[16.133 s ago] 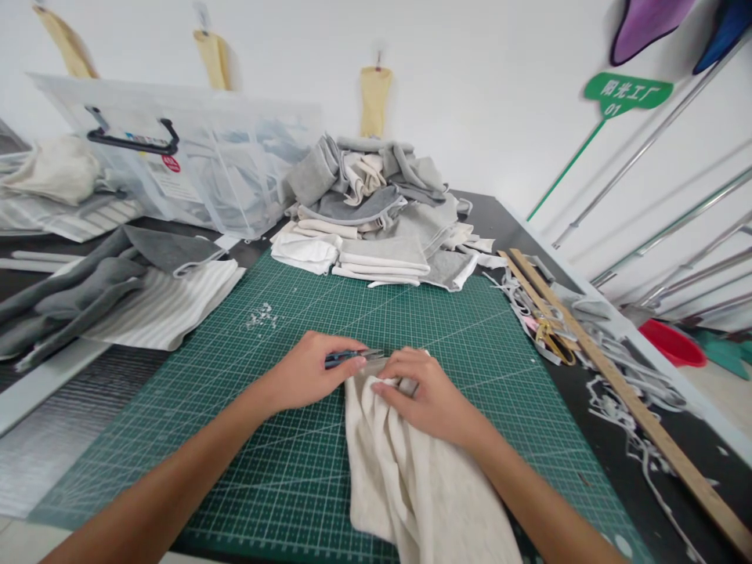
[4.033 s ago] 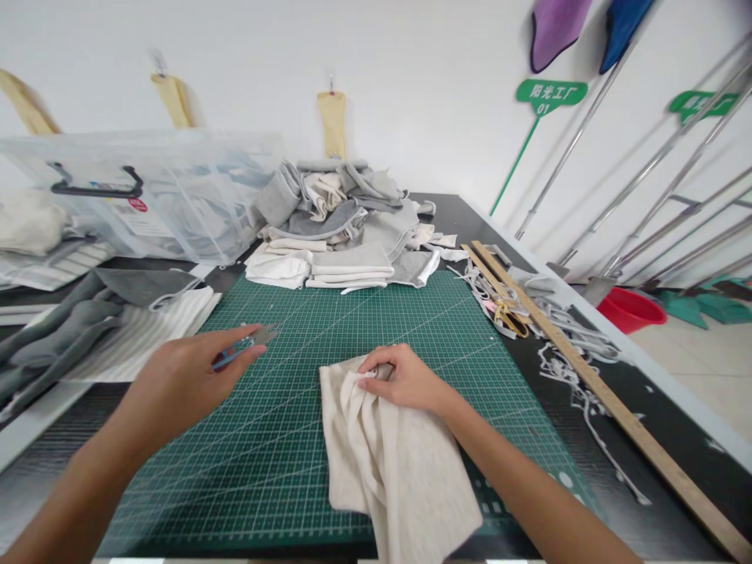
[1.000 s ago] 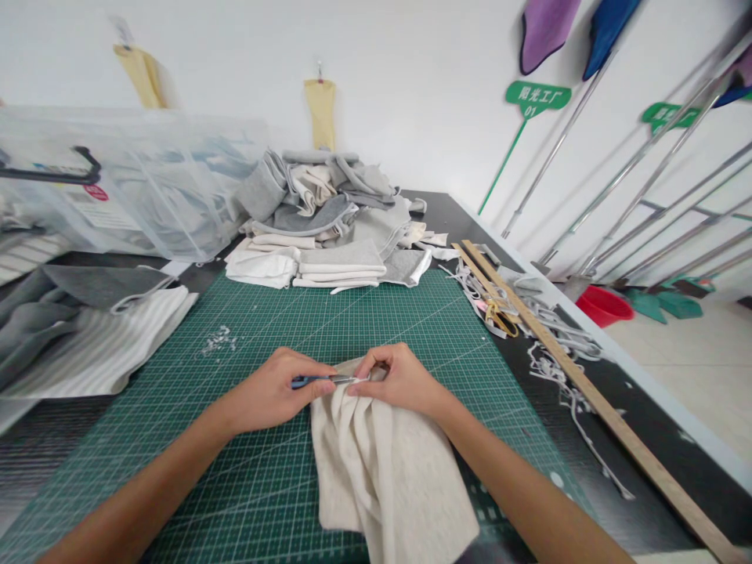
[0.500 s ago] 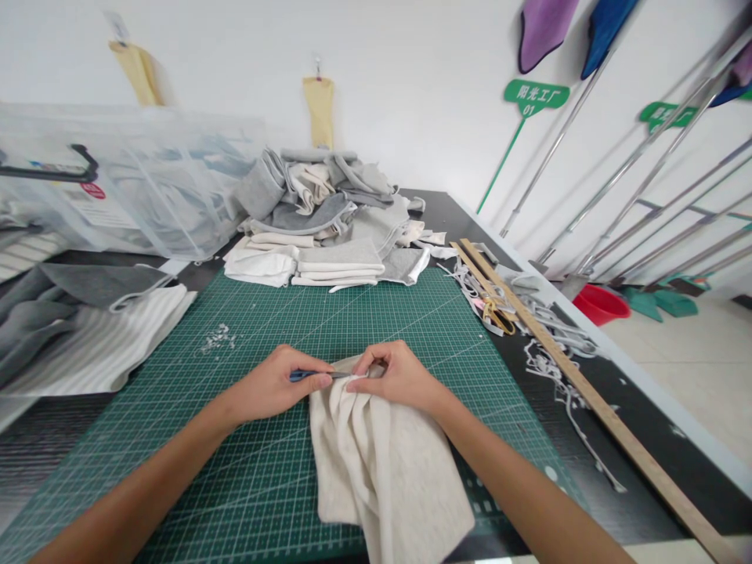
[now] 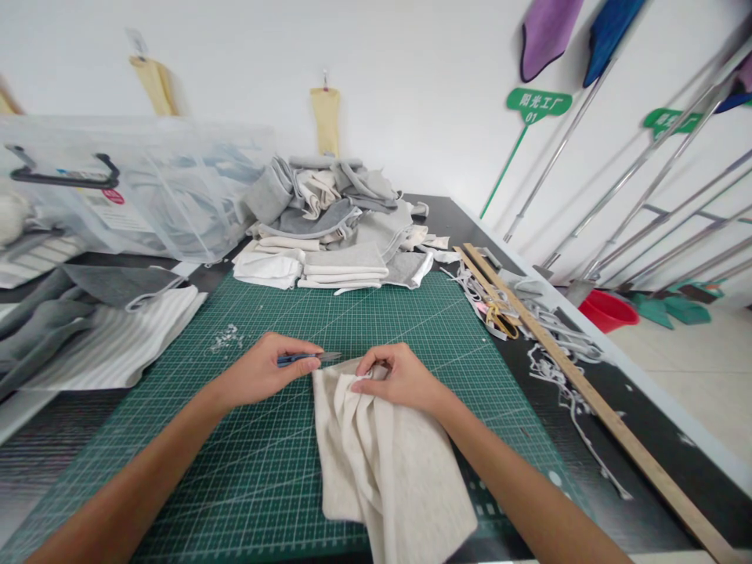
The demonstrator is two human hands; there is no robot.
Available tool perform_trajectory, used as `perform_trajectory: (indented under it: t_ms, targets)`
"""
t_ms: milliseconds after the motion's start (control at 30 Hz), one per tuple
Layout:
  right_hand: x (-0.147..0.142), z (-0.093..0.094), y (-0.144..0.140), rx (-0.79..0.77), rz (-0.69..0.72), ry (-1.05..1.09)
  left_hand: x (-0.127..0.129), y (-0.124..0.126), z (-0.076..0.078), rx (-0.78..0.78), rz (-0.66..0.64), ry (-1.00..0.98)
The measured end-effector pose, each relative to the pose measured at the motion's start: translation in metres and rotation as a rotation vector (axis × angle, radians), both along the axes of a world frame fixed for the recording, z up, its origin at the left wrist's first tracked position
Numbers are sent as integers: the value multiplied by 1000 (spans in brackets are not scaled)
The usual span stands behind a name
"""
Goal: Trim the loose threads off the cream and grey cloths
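Note:
A cream knit cloth lies bunched on the green cutting mat in front of me. My right hand pinches the cloth's far edge against the mat. My left hand holds small blue-handled thread snips, their tip pointing right and lying just left of the cloth's top corner. A scatter of tiny white clippings lies on the mat to the left.
A pile of folded grey and cream cloths sits at the mat's far edge. A clear plastic bin stands at the back left, grey and striped cloths at left. A wooden ruler, yellow scissors and fabric strips lie at right.
My left hand has drawn the snips a little to the left, away from the cloth edge that my right hand still pinches. The view has shifted slightly.

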State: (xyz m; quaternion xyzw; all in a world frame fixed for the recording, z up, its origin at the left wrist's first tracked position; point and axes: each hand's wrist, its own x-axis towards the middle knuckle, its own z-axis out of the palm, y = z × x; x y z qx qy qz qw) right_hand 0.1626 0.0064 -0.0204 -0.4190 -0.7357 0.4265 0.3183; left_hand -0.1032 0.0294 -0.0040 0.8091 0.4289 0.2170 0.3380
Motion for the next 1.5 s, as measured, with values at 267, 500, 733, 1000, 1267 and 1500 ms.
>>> perform_trajectory:
  t_ms: [267,500,733,1000,1267,1500]
  targets:
    - [-1,0,-1,184,52,31,5,4,-8,30,57,12]
    - [-4,17,-10,462,91,-71,-1,9,-10,81,94,-4]
    - [-16,40,-14,455,203,-443,-1,5,-4,137,89,-5]
    - [-24,40,-11,259,268,-521,2,-1,3,143,64,-37]
    - [-38,43,-11,280,338,-575,0,-1,2,146,72,-34]
    - [-44,43,-16,275,275,-564,-1,1,2,159,92,-21]
